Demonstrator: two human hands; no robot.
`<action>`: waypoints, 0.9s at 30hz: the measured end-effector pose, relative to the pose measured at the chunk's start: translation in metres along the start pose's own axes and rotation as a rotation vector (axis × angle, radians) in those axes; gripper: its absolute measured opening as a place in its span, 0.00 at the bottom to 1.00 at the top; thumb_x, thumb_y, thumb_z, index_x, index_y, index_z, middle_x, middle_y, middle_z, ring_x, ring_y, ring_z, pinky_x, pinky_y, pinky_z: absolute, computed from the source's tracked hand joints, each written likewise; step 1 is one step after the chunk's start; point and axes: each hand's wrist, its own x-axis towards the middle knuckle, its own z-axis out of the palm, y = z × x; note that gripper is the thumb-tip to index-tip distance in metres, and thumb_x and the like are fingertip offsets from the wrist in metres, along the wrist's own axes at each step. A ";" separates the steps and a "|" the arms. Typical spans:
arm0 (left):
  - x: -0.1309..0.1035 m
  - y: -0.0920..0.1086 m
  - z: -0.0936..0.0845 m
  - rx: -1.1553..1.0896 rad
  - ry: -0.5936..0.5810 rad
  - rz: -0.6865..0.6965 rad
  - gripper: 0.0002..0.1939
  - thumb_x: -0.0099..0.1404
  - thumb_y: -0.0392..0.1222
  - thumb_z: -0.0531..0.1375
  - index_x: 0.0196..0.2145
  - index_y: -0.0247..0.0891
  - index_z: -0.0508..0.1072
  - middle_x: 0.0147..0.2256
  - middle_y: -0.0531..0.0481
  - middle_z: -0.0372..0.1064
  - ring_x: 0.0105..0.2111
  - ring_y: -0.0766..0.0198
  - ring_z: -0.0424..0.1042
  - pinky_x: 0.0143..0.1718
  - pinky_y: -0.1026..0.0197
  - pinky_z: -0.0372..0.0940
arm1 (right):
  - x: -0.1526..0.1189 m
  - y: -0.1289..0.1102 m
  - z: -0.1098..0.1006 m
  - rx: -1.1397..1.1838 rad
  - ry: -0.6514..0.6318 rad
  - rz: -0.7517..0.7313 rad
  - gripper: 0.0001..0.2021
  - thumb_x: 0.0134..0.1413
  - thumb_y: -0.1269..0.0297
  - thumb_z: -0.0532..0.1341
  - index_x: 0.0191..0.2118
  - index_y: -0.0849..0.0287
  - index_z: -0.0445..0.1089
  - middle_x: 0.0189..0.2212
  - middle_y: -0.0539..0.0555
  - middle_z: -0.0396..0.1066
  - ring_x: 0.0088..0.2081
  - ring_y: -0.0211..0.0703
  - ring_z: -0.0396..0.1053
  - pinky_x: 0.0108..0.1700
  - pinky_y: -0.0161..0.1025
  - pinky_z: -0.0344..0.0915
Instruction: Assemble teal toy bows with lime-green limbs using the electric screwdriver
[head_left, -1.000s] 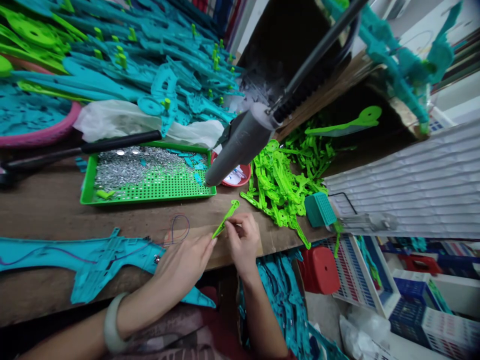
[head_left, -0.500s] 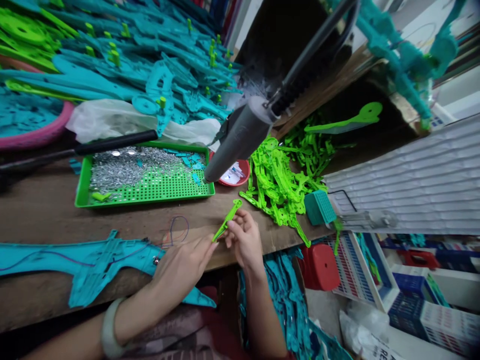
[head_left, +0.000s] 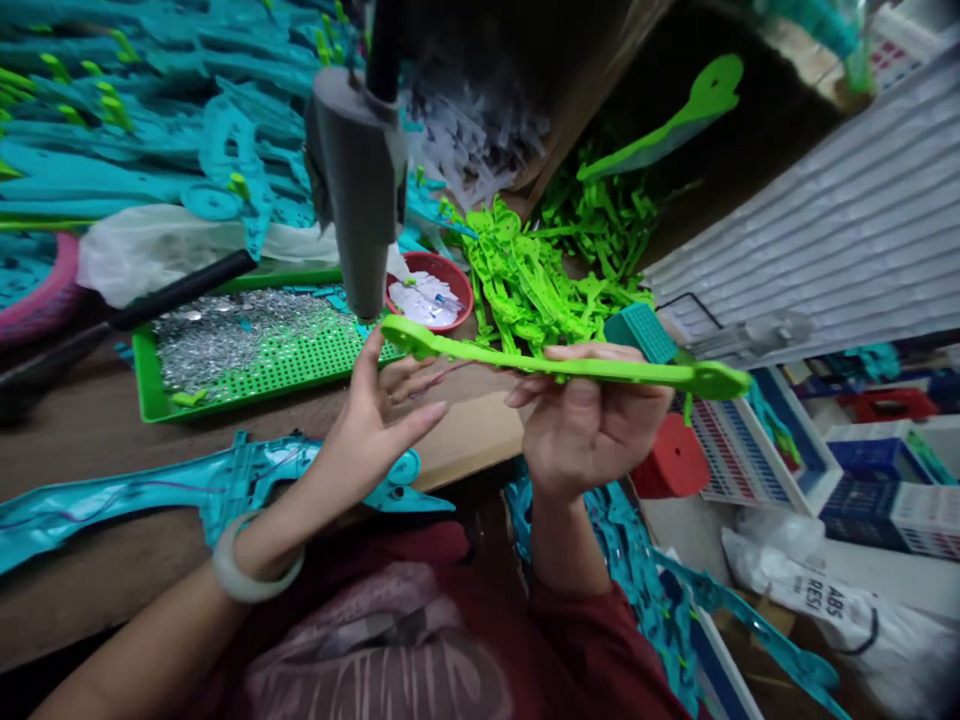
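A long, lime-green plastic part (head_left: 487, 355) with rounded ends is held up level above the workbench. My right hand (head_left: 581, 420) grips it right of its middle, fingers closed around it. At its left end is my left hand (head_left: 382, 410), fingers spread apart; the index fingertip is close to that end, and whether it touches I cannot tell. A pale bangle (head_left: 255, 575) circles the left wrist. Beside that forearm, a long teal plastic part (head_left: 142, 485) with a thin wire along it lies on the bench.
A grey powered screwdriver (head_left: 356, 190) hangs over a green tray (head_left: 150, 375) of screws. Behind my hands are a red bowl (head_left: 471, 300) of white pieces and a heap of lime-green parts (head_left: 525, 290). Teal parts (head_left: 172, 120) are piled at back left. A red stool (head_left: 675, 455) stands right.
The lime-green part has been raised toward me and turned from a slant to nearly level. My left hand has opened and moved up beside its left end. The view has shifted.
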 end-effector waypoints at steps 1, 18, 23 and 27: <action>-0.006 0.003 -0.002 -0.068 -0.050 -0.026 0.36 0.72 0.52 0.56 0.70 0.44 0.42 0.54 0.39 0.72 0.51 0.56 0.76 0.49 0.53 0.73 | -0.002 -0.003 -0.005 0.006 0.043 0.042 0.05 0.62 0.60 0.61 0.42 0.49 0.65 0.36 0.47 0.74 0.23 0.32 0.71 0.23 0.32 0.72; -0.083 -0.011 -0.033 0.571 -0.146 0.274 0.07 0.74 0.38 0.56 0.44 0.36 0.74 0.31 0.52 0.71 0.30 0.65 0.73 0.34 0.63 0.64 | -0.049 0.087 -0.051 0.088 -0.228 1.146 0.23 0.44 0.53 0.70 0.33 0.53 0.54 0.18 0.44 0.72 0.16 0.40 0.73 0.14 0.29 0.67; -0.079 -0.018 -0.033 0.606 -0.198 0.296 0.09 0.74 0.37 0.54 0.40 0.36 0.74 0.29 0.52 0.71 0.27 0.65 0.73 0.31 0.63 0.64 | -0.048 0.090 -0.051 0.061 -0.261 1.164 0.22 0.45 0.53 0.69 0.34 0.53 0.54 0.17 0.43 0.72 0.16 0.39 0.73 0.16 0.29 0.68; -0.079 -0.023 -0.034 0.670 -0.186 0.310 0.09 0.75 0.37 0.54 0.40 0.35 0.74 0.30 0.51 0.73 0.29 0.64 0.75 0.33 0.62 0.66 | -0.049 0.092 -0.052 -0.122 -0.298 1.079 0.20 0.50 0.52 0.66 0.40 0.54 0.57 0.19 0.42 0.70 0.14 0.36 0.68 0.13 0.28 0.62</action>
